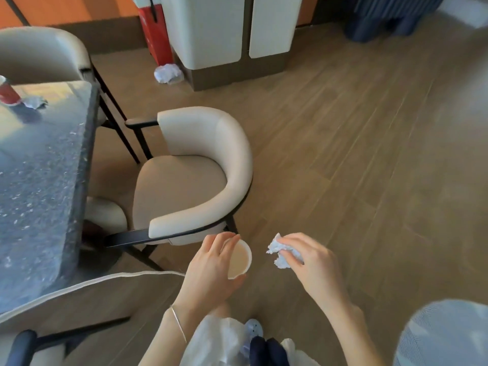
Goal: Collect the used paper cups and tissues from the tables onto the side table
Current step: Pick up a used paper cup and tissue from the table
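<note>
Head view: a paper cup [239,260] is being gripped, tilted, by the left hand [208,262], and a crumpled tissue [281,253] is being pinched by the right hand [314,260] just beside it. Both are probably best being carried with firm grips, the cup being levelled against drips.

Left of the cream curved-back armchair [195,178] stands the dark speckled stone counter [39,180], a red paper cup [9,92] and crumpled white tissue [34,103] side by side at its far end. Before the armchair, the left hand [211,262] holds a white paper cup [239,258], the right hand [314,260] a balled tissue [281,256].
</note>
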